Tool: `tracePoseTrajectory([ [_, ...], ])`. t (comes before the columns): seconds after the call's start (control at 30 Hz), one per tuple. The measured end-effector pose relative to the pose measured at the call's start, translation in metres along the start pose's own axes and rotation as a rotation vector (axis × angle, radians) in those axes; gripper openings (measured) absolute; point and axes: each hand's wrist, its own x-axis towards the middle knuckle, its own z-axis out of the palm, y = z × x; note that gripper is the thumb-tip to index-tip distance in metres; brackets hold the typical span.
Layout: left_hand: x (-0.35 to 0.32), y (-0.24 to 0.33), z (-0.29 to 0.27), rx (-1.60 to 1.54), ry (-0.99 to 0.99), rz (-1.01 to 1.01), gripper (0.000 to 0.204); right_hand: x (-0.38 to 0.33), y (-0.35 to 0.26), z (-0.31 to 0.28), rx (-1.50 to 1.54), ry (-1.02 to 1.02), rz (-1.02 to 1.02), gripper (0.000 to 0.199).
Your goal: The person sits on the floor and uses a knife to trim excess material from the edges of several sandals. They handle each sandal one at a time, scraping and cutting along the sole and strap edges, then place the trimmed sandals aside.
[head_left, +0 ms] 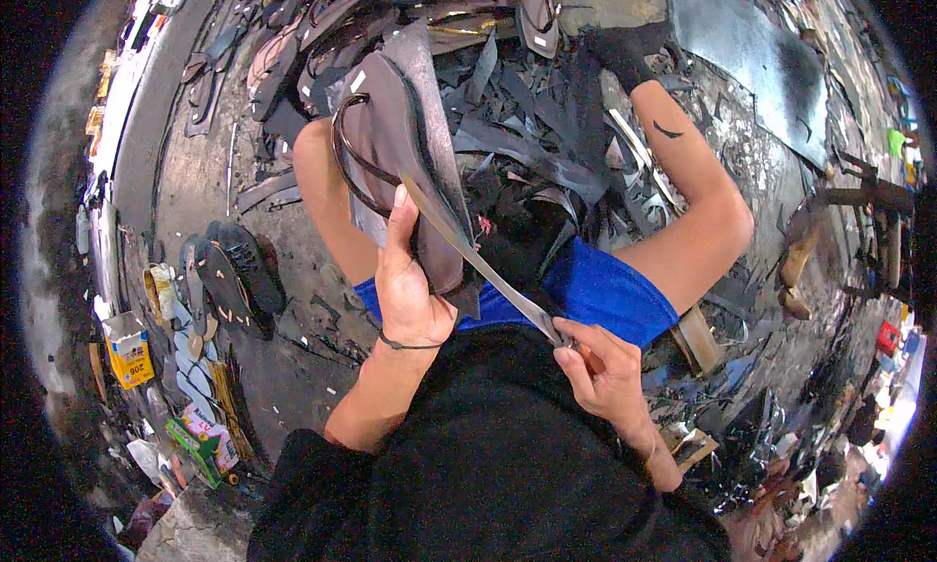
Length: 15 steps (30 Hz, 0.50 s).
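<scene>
My left hand (408, 289) is closed on a brown flip-flop (383, 138), its thumb pressed near the sole's edge and the strap. Along the right side of that sole, a dark rubber sheet (431, 89) sticks out past the outline, toe end up. My right hand (600, 367) grips a long thin knife (498, 281) by its handle end, low and to the right. The blade runs up and left to the flip-flop, its far end beside the left thumb, against the sole's edge. The fingers of the left hand are hidden beneath the sole.
Black rubber offcuts (532, 152) are heaped between my bent legs. More flip-flops (540, 16) lie at the far side. A big dark sheet (752, 64) is at far right, black shoes (242, 274) and a yellow box (130, 352) at left.
</scene>
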Motion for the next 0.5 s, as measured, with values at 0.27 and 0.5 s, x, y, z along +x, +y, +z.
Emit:
tracePoseTrajectory([
  [0.27,-0.007,-0.006,0.004,0.174,0.1,0.038,0.031,0.067,-0.011,0.035,0.153,0.089,-0.12,0.027],
  [0.5,-0.003,-0.001,0.012,0.204,0.052,0.059,0.028,0.127,-0.001,0.078,0.052,0.244,-0.225,0.038],
])
